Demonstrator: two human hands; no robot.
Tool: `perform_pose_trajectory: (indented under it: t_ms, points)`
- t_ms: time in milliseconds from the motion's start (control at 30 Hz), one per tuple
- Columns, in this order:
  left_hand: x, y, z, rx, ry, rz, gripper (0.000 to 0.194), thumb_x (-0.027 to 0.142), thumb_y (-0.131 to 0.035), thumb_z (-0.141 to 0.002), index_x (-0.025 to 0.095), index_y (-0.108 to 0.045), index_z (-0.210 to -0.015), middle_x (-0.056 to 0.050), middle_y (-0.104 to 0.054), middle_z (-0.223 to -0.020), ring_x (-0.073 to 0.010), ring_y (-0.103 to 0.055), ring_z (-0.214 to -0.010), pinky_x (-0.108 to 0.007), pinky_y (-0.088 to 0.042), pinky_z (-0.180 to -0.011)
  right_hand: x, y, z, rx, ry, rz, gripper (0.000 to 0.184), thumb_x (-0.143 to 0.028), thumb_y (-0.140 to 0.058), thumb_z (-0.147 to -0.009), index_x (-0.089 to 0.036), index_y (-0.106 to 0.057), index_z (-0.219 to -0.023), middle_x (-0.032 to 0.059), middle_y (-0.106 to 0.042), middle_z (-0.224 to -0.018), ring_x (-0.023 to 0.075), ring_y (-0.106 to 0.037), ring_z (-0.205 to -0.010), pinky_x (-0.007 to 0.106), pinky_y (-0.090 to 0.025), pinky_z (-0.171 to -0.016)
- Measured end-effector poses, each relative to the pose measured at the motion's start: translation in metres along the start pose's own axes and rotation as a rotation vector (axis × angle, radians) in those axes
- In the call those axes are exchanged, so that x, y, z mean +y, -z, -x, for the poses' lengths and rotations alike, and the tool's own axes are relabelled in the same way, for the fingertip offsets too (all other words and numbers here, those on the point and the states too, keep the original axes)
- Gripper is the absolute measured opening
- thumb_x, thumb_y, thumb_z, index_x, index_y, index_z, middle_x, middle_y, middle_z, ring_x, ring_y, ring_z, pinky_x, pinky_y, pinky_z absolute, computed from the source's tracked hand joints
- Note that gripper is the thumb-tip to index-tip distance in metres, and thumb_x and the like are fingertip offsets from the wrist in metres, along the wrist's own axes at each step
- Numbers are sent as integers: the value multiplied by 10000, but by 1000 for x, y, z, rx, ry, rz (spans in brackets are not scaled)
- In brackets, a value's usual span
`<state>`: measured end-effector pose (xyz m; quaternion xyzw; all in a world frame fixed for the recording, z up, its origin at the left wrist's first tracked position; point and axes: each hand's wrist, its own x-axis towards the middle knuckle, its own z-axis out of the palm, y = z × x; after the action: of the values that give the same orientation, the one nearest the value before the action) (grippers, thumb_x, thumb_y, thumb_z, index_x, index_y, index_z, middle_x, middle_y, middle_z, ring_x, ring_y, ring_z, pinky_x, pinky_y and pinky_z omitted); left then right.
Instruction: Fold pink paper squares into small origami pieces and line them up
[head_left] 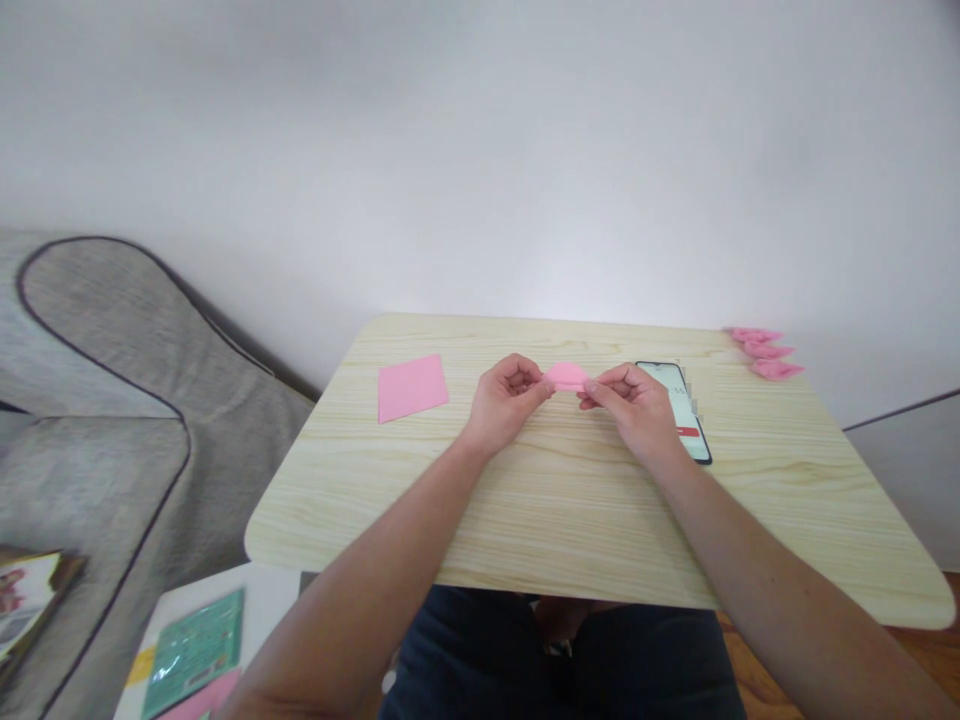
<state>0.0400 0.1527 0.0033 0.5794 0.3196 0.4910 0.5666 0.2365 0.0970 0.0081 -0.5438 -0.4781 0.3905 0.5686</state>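
- Looks mid-fold: folded pink paper (568,377) between left hand (501,402) and right hand (641,408)
- Both pinching its ends
- Pink sheet (412,388) left of left hand
- Further creasing likely needs level fingertips

two bare hands counting: one left hand (504,405), one right hand (643,412), both pinching one folded pink paper (568,377) at frame centre. three small folded pink pieces (777,370) lining up at right. one pink square (412,389) lying left of centre; sheets in it not telling apart. one phone (684,410) resting right of centre. one table (570,510) spanning the middle. one grey sofa (97,310) standing at left. one green packet (196,650) lying lower left.
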Motion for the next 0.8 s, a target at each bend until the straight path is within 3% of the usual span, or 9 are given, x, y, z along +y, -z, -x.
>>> perform_pose_trajectory:
  t_ms: [633, 800]
  points:
    - [3, -1, 1, -8, -1, 25, 251, 295, -821, -799, 172, -605, -836, 4, -686, -672, -119, -650, -643, -259, -487, -658, 4, 0, 0, -5, 18, 12, 338, -484, -860, -786, -217, -660, -844, 43, -793, -754, 198, -756, -669, 318, -581, -663]
    - [3, 2, 1, -25, 80, 55, 356, 345, -860, -760, 188, -592, -935, 18, -698, -672, -128, -659, -624, -269, -510, -673, 2, 0, 1, -3, 30, 13, 342, -474, -858, -785, -232, -635, -879, 18, -779, -733, 190, -738, -647, 325, -575, -657]
